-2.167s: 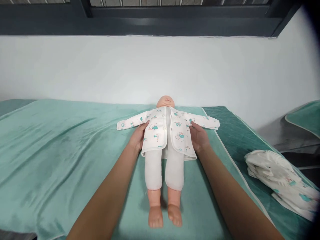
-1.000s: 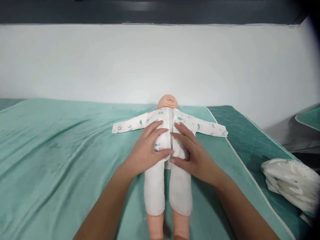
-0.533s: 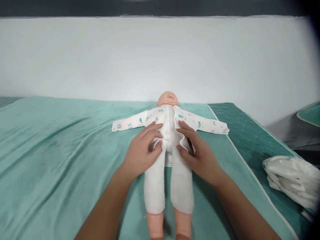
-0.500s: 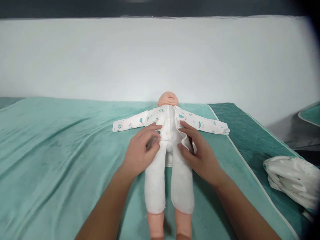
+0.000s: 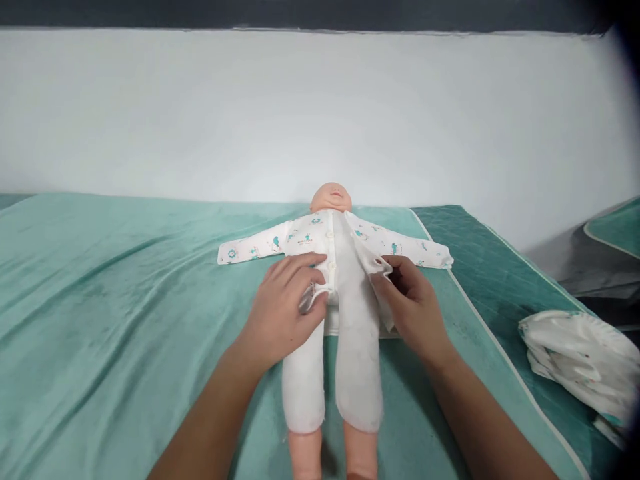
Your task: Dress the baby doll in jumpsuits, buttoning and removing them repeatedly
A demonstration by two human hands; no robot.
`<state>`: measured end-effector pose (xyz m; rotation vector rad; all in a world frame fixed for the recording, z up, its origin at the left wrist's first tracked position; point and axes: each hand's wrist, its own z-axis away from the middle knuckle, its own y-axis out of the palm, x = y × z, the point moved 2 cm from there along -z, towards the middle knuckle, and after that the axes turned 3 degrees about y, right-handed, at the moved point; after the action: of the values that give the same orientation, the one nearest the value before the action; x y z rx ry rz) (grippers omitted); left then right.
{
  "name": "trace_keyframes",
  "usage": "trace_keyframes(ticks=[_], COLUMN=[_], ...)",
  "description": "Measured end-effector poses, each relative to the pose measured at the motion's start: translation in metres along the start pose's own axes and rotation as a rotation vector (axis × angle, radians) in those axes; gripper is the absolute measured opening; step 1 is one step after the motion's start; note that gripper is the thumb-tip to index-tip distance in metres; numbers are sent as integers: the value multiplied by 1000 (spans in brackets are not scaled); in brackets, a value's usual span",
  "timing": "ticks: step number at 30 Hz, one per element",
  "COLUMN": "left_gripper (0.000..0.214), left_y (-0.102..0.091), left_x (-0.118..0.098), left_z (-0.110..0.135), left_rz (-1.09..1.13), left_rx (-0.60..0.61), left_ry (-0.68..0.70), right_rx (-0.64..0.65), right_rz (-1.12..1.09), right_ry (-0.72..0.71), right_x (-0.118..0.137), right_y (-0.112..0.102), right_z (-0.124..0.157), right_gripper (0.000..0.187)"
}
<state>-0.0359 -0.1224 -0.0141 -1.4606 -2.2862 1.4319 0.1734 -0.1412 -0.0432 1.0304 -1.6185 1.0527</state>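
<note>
One white, teal-printed cloth jacket [image 5: 306,235], on a pink-headed, white-bodied doll [image 5: 356,340] lying face-up on green plush cloth [image 5: 150,320], is pinched by the left hand [image 5: 284,312] at its hem, the right hand [image 5: 416,308] at its front edge

- Doll [image 5: 358,373] on the blanket [image 5: 140,320], head [image 5: 331,197] far, legs [image 5: 305,400] near.
- Jacket [image 5: 306,232] on the doll.
- Bundled cloth [image 5: 575,357] right of the doll.
- Wall [image 5: 300,113] behind the blanket.

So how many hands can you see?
2. The left hand touches one side of the shirt's front; the right hand pinches the other side. The doll's own hands may be hidden in the sleeves.
</note>
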Motion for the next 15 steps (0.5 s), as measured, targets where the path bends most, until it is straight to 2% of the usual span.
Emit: trace_keyframes(ticks=[2,4,6,8,10,12,15], left_gripper=[8,7,3,7,13,16,18], left_y=[1,3,3,3,3,2,-2], left_x=[0,1,5,15,30,47,69], left_z=[1,2,2,4,8,16,36], left_rz=[7,79,214,362,484,575,620], left_rx=[-87,-182,-346,-575,-806,-987,-1139], left_ry=[-3,-66,-215,-403,-549,-649,-781], right_rx=[17,27,21,-2,-54,-143,-316], right_rz=[-109,-219,-334,-436,-514,-564,-608], right_ry=[27,44,56,67,77,100,138], right_x=[0,1,0,-2,-7,-15,-31], right_y=[0,0,-1,-2,-6,-14,-32], right_z=[0,0,-2,-6,-10,-14,-10], right_gripper=[15,16,18,20,21,24,29])
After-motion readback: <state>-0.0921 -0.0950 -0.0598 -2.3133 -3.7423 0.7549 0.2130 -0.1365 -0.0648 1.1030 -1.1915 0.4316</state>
